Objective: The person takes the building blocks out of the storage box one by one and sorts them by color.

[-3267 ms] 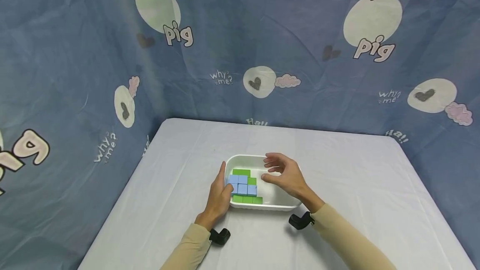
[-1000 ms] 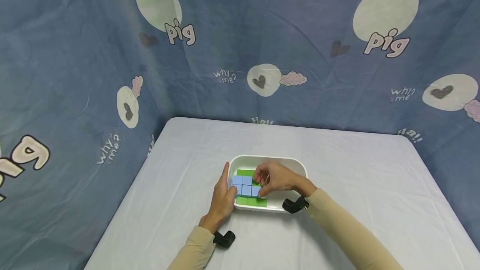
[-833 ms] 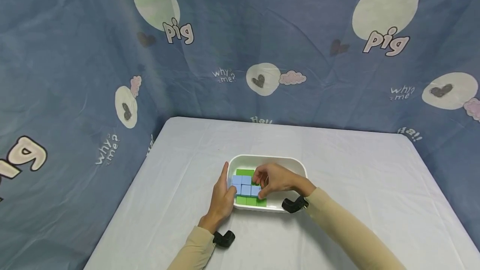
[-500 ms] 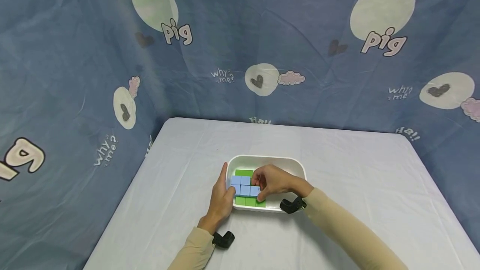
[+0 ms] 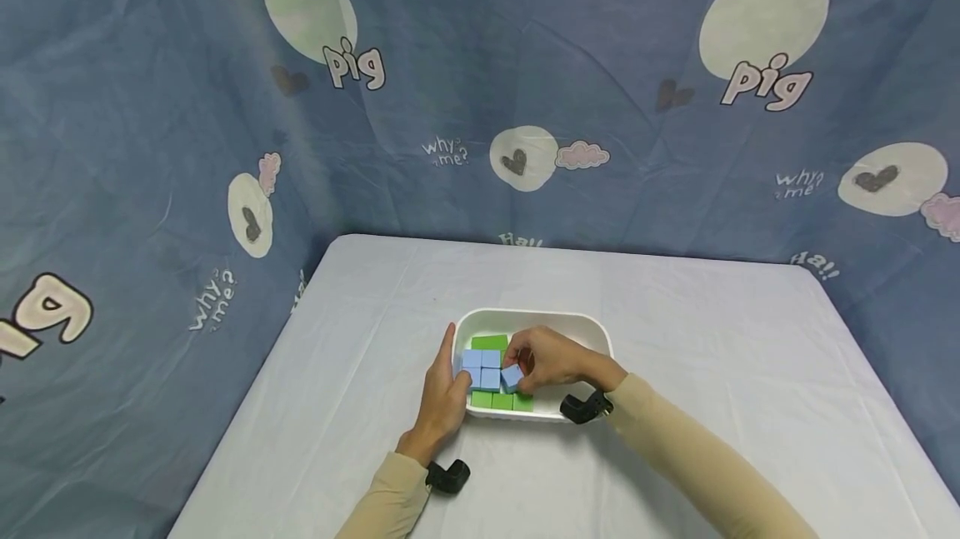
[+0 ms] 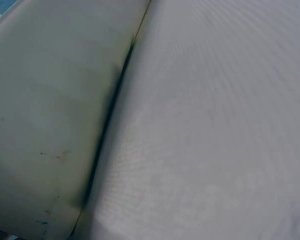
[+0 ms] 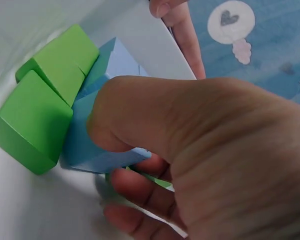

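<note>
A white tray (image 5: 483, 321) holds blue and green cube blocks packed at its left end. My left hand (image 5: 442, 397) grips the tray's left wall, with the thumb over the rim beside the blue blocks (image 5: 482, 358). Inside the tray, my right hand (image 5: 553, 358) pinches one blue block (image 5: 512, 378) between thumb and fingers. That block sits turned at an angle to its neighbours. Green blocks (image 5: 502, 401) line the near side, and another green piece (image 5: 489, 343) lies at the back. In the right wrist view, the thumb covers part of the pinched block (image 7: 85, 142).
The tray stands on a table with a white cloth (image 5: 675, 339). Behind and to the left hangs a blue printed curtain (image 5: 420, 64). Black wrist cameras (image 5: 447, 477) sit on both wrists. The left wrist view shows mostly the tray's outer wall (image 6: 50, 110) and cloth.
My right hand came down and left into the tray and took hold of the rightmost blue block, which has since turned out of line with its row. The left hand keeps its grip.
</note>
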A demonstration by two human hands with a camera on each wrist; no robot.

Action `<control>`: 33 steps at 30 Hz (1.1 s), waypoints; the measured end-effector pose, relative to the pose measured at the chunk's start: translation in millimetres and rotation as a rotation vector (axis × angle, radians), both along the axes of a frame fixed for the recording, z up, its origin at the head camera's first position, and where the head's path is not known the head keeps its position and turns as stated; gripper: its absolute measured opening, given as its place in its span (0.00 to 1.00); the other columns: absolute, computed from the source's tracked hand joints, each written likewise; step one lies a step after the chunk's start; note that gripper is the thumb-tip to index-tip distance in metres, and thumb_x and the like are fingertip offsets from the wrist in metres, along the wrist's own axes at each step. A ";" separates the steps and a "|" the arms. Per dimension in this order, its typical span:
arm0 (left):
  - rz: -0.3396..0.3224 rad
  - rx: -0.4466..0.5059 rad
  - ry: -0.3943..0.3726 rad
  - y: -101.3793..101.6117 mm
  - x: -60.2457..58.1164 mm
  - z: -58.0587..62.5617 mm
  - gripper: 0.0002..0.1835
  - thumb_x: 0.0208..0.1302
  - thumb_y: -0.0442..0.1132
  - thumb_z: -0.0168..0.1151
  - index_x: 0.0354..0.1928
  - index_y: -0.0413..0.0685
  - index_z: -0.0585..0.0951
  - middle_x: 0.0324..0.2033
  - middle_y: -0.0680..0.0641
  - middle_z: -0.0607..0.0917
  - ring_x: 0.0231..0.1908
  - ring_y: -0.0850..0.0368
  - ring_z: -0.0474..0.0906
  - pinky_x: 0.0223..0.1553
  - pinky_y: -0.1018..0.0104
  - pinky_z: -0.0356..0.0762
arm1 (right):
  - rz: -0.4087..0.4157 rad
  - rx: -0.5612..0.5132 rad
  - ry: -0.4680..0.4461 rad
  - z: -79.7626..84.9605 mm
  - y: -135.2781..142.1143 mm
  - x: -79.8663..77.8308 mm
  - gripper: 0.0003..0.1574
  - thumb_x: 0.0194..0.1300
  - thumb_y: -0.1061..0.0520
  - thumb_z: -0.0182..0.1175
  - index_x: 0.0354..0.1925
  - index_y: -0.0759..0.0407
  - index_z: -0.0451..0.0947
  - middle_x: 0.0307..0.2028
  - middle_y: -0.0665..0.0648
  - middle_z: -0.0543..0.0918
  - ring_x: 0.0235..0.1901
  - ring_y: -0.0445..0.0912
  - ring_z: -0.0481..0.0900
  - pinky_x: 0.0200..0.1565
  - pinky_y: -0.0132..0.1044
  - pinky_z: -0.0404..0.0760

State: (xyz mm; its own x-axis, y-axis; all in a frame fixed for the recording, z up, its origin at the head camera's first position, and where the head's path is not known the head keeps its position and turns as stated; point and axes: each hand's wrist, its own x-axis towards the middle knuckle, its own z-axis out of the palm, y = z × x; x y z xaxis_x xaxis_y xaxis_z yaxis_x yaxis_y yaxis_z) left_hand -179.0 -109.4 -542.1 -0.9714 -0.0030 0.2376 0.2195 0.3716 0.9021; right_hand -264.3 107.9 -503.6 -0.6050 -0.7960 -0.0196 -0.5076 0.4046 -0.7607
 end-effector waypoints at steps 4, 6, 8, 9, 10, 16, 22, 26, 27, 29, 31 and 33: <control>-0.008 0.002 -0.007 -0.4 -0.4 0.4 0.46 0.56 0.28 0.46 0.80 0.35 0.49 0.77 0.39 0.58 0.76 0.50 0.53 0.75 0.50 0.49 | -0.007 -0.009 -0.009 4.1 1.7 -1.5 0.18 0.47 0.67 0.72 0.40 0.59 0.85 0.30 0.54 0.83 0.29 0.40 0.79 0.35 0.34 0.84; -0.014 0.001 -0.008 -0.4 -1.5 0.0 0.46 0.56 0.28 0.46 0.80 0.36 0.49 0.77 0.40 0.57 0.76 0.51 0.52 0.75 0.51 0.49 | -0.020 -0.003 -0.011 6.7 3.2 -2.8 0.18 0.48 0.66 0.72 0.41 0.59 0.85 0.31 0.54 0.84 0.30 0.40 0.80 0.35 0.34 0.84; -0.017 -0.003 -0.005 -0.6 -2.3 -0.6 0.45 0.56 0.28 0.46 0.80 0.37 0.50 0.78 0.41 0.57 0.76 0.51 0.52 0.75 0.51 0.49 | -0.036 0.001 -0.017 9.9 4.8 -3.9 0.18 0.48 0.66 0.71 0.41 0.57 0.85 0.32 0.53 0.84 0.31 0.40 0.81 0.36 0.34 0.84; -0.016 -0.004 -0.005 -0.8 -2.4 -0.7 0.45 0.56 0.28 0.46 0.80 0.38 0.50 0.78 0.42 0.58 0.76 0.52 0.52 0.75 0.51 0.49 | -0.046 0.003 -0.021 11.7 5.4 -4.2 0.18 0.49 0.66 0.71 0.41 0.56 0.85 0.33 0.51 0.84 0.31 0.40 0.81 0.36 0.34 0.83; -0.016 -0.003 -0.003 -1.1 -2.4 -0.8 0.45 0.56 0.28 0.46 0.80 0.38 0.51 0.78 0.42 0.58 0.76 0.51 0.53 0.75 0.51 0.49 | -0.056 0.000 -0.027 13.6 6.1 -4.6 0.18 0.49 0.66 0.71 0.41 0.55 0.85 0.33 0.50 0.84 0.32 0.40 0.82 0.36 0.34 0.83; -0.016 0.007 0.004 -2.4 -2.1 -1.2 0.45 0.56 0.28 0.46 0.80 0.36 0.52 0.77 0.40 0.58 0.76 0.51 0.53 0.75 0.51 0.49 | -0.087 -0.076 -0.067 27.6 9.7 -4.1 0.19 0.49 0.67 0.69 0.42 0.54 0.84 0.38 0.50 0.85 0.35 0.45 0.84 0.40 0.39 0.86; -0.017 0.006 -0.004 -0.6 -1.6 -2.6 0.44 0.56 0.28 0.46 0.79 0.35 0.52 0.77 0.40 0.58 0.76 0.50 0.52 0.75 0.51 0.48 | -0.135 -0.151 -0.120 37.5 19.9 -3.9 0.20 0.52 0.68 0.66 0.46 0.57 0.82 0.40 0.53 0.84 0.38 0.48 0.83 0.45 0.40 0.85; -0.024 0.003 -0.010 0.6 -0.9 -2.6 0.44 0.57 0.27 0.45 0.80 0.35 0.51 0.78 0.39 0.56 0.76 0.49 0.51 0.76 0.51 0.47 | -0.173 -0.214 -0.182 44.6 34.0 -3.4 0.20 0.55 0.69 0.65 0.47 0.61 0.81 0.41 0.58 0.84 0.37 0.51 0.83 0.42 0.39 0.85; -0.026 0.003 -0.011 0.6 -0.7 -2.4 0.44 0.58 0.27 0.45 0.80 0.35 0.50 0.78 0.39 0.56 0.77 0.49 0.50 0.76 0.51 0.46 | -0.185 -0.228 -0.196 46.5 38.6 -3.4 0.19 0.55 0.69 0.64 0.48 0.61 0.81 0.40 0.60 0.84 0.37 0.51 0.83 0.41 0.39 0.85; -0.027 0.005 -0.012 0.3 -0.6 -2.3 0.44 0.58 0.27 0.44 0.80 0.35 0.50 0.78 0.39 0.55 0.77 0.48 0.50 0.76 0.50 0.46 | -0.212 -0.253 -0.210 50.5 48.4 -3.8 0.19 0.56 0.70 0.64 0.48 0.62 0.80 0.41 0.62 0.84 0.37 0.53 0.84 0.41 0.40 0.85; -0.025 0.007 -0.013 -0.3 -0.4 -1.5 0.43 0.59 0.27 0.44 0.80 0.36 0.50 0.78 0.40 0.55 0.77 0.48 0.49 0.76 0.50 0.46 | -0.245 -0.266 -0.203 54.5 58.6 -4.2 0.19 0.56 0.70 0.64 0.47 0.62 0.80 0.41 0.62 0.84 0.38 0.54 0.84 0.42 0.40 0.85; -0.024 0.015 -0.009 -1.1 -0.7 -0.3 0.42 0.60 0.26 0.43 0.80 0.36 0.50 0.78 0.40 0.56 0.77 0.48 0.50 0.76 0.50 0.46 | -0.279 -0.274 -0.189 58.4 68.8 -4.2 0.19 0.56 0.71 0.63 0.47 0.61 0.80 0.40 0.62 0.83 0.38 0.55 0.83 0.41 0.41 0.85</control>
